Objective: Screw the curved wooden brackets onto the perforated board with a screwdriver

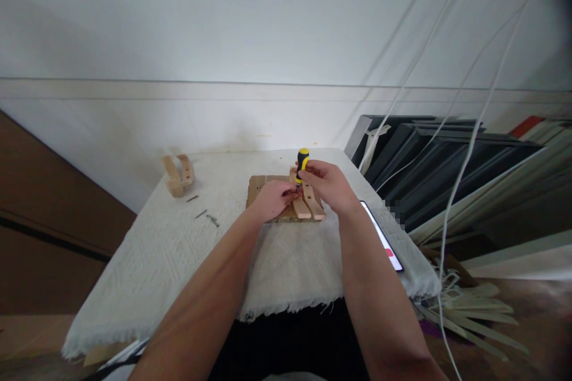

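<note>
A yellow and black screwdriver stands nearly upright, its handle held in the fingers of my right hand. My left hand is closed in a pinch at the screwdriver's lower end; what the fingertips hold there is too small to make out. Beneath both hands lie pale wooden pieces with dark holes, side by side on a brown cardboard piece. The screwdriver's tip is hidden by my fingers.
Several screws lie left of the cardboard on a white cloth-covered table. A wooden assembly sits at the back left. On the right are a phone, hanging white cables and leaning dark panels. A wall stands behind.
</note>
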### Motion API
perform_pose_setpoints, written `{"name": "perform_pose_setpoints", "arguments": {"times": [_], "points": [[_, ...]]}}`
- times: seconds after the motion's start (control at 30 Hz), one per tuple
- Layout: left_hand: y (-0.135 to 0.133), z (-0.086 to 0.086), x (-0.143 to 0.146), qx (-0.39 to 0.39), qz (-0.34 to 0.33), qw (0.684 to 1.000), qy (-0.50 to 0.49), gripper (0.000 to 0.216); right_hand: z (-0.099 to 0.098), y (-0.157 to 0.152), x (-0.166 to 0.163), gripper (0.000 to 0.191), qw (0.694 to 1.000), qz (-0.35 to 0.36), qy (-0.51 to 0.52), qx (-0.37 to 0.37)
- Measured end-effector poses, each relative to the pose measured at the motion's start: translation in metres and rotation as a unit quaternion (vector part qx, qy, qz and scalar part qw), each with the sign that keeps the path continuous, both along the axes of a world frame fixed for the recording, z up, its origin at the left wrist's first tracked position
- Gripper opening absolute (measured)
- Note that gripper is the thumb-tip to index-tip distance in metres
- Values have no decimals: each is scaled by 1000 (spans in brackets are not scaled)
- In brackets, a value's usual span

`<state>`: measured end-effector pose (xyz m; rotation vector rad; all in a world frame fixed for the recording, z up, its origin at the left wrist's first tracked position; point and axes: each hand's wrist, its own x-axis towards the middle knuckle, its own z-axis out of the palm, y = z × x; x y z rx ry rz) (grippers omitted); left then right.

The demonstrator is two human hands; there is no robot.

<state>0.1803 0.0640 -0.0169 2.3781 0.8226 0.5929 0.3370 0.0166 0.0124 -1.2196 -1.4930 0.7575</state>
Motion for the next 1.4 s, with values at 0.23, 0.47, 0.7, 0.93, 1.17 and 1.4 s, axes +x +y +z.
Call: {"name": "perform_pose_setpoints", "arguments": {"times": [0.23, 0.47, 0.7, 0.93, 1.17, 1.4], "points": [[-1, 4, 1, -15, 0, 1000, 5, 21, -5, 4, -3, 31, 990, -126, -60, 27], [1, 1, 1, -6, 9, 1000, 15, 20, -6, 4, 0, 24, 994, -87, -54, 30], [1, 2, 1, -4, 1, 1000, 7, 21, -6, 4, -4, 29, 992, -105, -63, 21], [1, 2, 1, -12, 3, 1000, 21, 23, -5, 4, -6, 27, 991, -121, -49, 25], [1, 4, 0, -17, -6, 1000, 13, 25, -7, 5, -9, 37, 991, -115, -63, -10], [0, 2, 0, -3, 0, 1000, 13, 23, -3, 1, 0, 33, 997, -56, -56, -13]]}}
